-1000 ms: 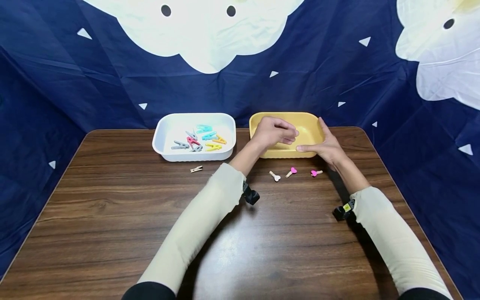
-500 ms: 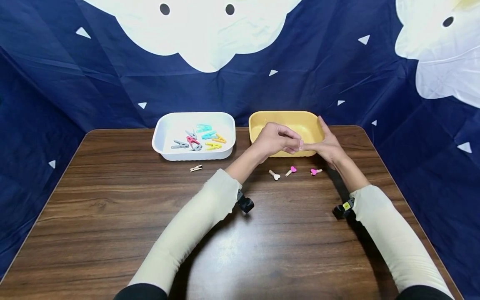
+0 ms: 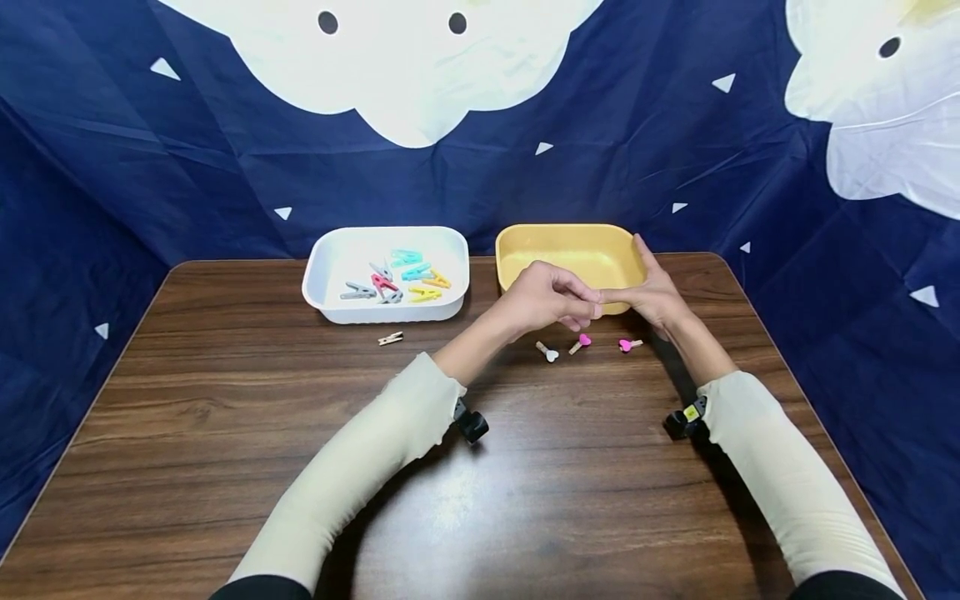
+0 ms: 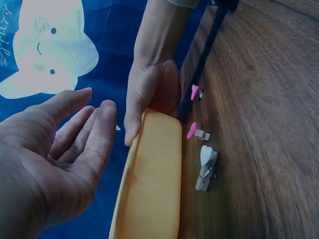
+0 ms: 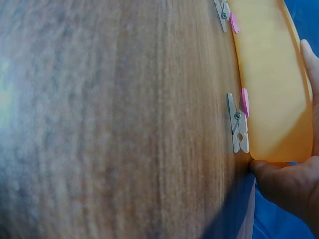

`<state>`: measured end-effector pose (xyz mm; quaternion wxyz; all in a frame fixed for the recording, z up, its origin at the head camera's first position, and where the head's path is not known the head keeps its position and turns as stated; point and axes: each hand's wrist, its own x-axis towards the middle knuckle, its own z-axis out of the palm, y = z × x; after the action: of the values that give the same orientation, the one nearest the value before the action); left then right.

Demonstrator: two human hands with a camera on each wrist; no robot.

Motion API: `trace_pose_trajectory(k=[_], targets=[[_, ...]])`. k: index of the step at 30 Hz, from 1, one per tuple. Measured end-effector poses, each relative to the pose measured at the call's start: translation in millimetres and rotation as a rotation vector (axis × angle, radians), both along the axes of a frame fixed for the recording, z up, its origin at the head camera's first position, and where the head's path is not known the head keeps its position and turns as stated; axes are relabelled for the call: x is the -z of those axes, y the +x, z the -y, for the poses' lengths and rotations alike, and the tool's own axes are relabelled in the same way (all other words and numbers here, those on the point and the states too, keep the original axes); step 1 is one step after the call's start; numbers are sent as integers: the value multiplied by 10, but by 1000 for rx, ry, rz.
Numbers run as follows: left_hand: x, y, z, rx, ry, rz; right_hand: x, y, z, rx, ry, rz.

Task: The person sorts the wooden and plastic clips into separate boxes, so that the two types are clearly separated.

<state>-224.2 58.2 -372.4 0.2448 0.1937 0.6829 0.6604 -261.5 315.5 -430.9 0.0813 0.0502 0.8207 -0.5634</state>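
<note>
My right hand [image 3: 660, 296] grips the right end of a yellow plastic tub [image 3: 566, 234], its thumb along the near rim and its fingers against the end wall. In front of that rim hovers my left hand [image 3: 551, 296], fingers loosely bent. Seen from the left wrist, this hand [image 4: 65, 154] has nothing between thumb and fingers. Below it on the table lie small wooden clothespins: one with a white heart [image 3: 551, 355] and two with pink hearts, a middle clothespin [image 3: 584, 340] and a right-hand clothespin [image 3: 627, 345]. The right wrist view shows a pink-heart clothespin [image 5: 238, 124] beside the tub.
Left of the yellow tub stands a white tub [image 3: 318, 292] with several plastic clothespins inside, in blue, grey, red and yellow. A plain wooden clothespin [image 3: 391, 338] lies in front of it. The brown table [image 3: 225, 433] ends at a dark blue cloth [image 3: 225, 158] behind.
My left hand has come back from over the yellow tub to in front of its near rim, toward me. The right hand keeps its hold on the tub.
</note>
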Motion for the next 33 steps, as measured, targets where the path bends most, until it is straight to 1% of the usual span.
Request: trace_pose_trajectory(k=[4, 8, 14, 17, 20, 24, 26, 33], targets=[[26, 23, 65, 6, -18, -22, 4, -9, 1, 1, 3, -2], [60, 62, 144, 18, -57, -36, 10, -17, 8, -1, 3, -6], [144, 123, 253, 46, -124, -37, 14, -5, 20, 3, -16, -7], [190, 140, 306, 53, -135, -24, 12, -3, 24, 10, -21, -7], [224, 149, 357, 56, -147, -25, 5, 1, 23, 12, -12, -7], [280, 161, 424, 51, -176, -38, 1, -1, 17, 11, 4, -6], [317, 173, 457, 44, -185, -33, 3, -7, 13, 9, 9, -6], [458, 215, 547, 15, -209, 19, 6, -8, 11, 6, 9, -9]])
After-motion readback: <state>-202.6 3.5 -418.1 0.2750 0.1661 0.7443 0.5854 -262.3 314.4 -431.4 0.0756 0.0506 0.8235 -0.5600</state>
